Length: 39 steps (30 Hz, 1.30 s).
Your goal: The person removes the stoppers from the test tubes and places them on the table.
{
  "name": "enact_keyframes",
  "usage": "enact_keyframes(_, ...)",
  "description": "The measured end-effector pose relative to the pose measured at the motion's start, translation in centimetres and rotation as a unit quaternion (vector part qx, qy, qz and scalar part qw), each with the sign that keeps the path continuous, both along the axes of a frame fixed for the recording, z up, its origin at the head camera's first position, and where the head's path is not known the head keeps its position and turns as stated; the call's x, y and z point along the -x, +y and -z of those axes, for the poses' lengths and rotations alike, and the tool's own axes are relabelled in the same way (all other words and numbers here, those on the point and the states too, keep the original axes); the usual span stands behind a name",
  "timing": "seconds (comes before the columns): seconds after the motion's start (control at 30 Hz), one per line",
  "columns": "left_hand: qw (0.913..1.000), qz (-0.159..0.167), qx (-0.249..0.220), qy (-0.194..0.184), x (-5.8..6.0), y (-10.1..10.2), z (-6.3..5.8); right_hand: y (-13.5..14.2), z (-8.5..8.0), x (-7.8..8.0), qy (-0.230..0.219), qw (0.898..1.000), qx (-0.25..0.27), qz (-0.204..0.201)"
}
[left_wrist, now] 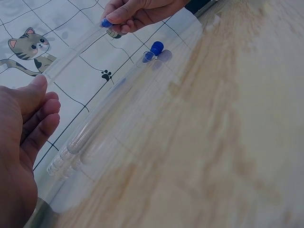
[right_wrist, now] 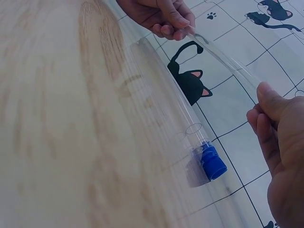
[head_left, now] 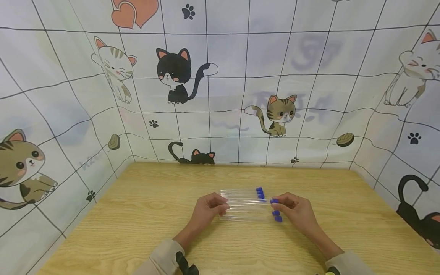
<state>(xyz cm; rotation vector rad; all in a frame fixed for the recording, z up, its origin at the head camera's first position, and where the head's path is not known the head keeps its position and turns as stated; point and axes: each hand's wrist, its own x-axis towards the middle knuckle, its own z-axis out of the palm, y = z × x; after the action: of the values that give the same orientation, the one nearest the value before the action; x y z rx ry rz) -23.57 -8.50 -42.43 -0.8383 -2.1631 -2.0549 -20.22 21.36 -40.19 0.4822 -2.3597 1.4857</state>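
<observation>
1. Held test tube. A clear test tube (left_wrist: 73, 53) is held above the worktop (head_left: 240, 252), roughly level and aligned with the tubes lying below it.
2. Left hand. The far end of the tube is grasped between thumb and fingers of the left hand (head_left: 207, 208); the remaining fingers are loosely bent.
3. Right hand. A blue stopper (left_wrist: 106, 22) is pinched by the fingers of the right hand (head_left: 297, 212) at the tube's other end. Whether it is fully seated cannot be told, since it is partly covered.
4. Lying set. Other clear tubes (head_left: 240, 218) are laid side by side on the worktop. Blue stoppers are seen at their right-hand ends, in a farther cluster (head_left: 259, 189) and a nearer pair (head_left: 278, 219).
5. Step in hand. The stopper end of a single tube is judged to be under handling; whether fitting or removal is meant cannot be decided.
6. Next move. A steady grip on the tube is called for on the left, with the stopper guided straight along the tube's axis on the right. If it is tilted, the thin-looking rim may be stressed.
</observation>
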Motion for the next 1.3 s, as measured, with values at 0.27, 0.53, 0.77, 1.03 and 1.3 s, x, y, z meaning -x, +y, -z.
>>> enact_keyframes(0.27, 1.0000, -0.006, 0.004, -0.003, 0.3, 0.0, 0.3, -0.2, -0.1, 0.0, 0.003, 1.000, 0.006, -0.001)
enact_keyframes(0.53, 0.9994, -0.029, 0.019, 0.010, 1.8, 0.0, 2.7, 0.4, 1.0, 0.8, 0.003, 1.000, 0.008, -0.014)
enact_keyframes(0.77, 0.9986, -0.032, 0.036, 0.021, 1.9, -0.1, 2.9, 1.1, 2.6, 1.9, -0.014, 1.000, 0.022, -0.014)
enact_keyframes(1.03, 0.9979, -0.044, 0.037, 0.031, 1.2, 0.0, 2.0, 1.0, 2.4, 1.7, -0.038, 0.998, 0.021, -0.044)
enact_keyframes(1.3, 0.9986, -0.029, 0.044, 0.003, -0.3, -0.1, -0.5, 1.2, 1.9, 1.6, -0.072, 0.995, 0.015, -0.068)
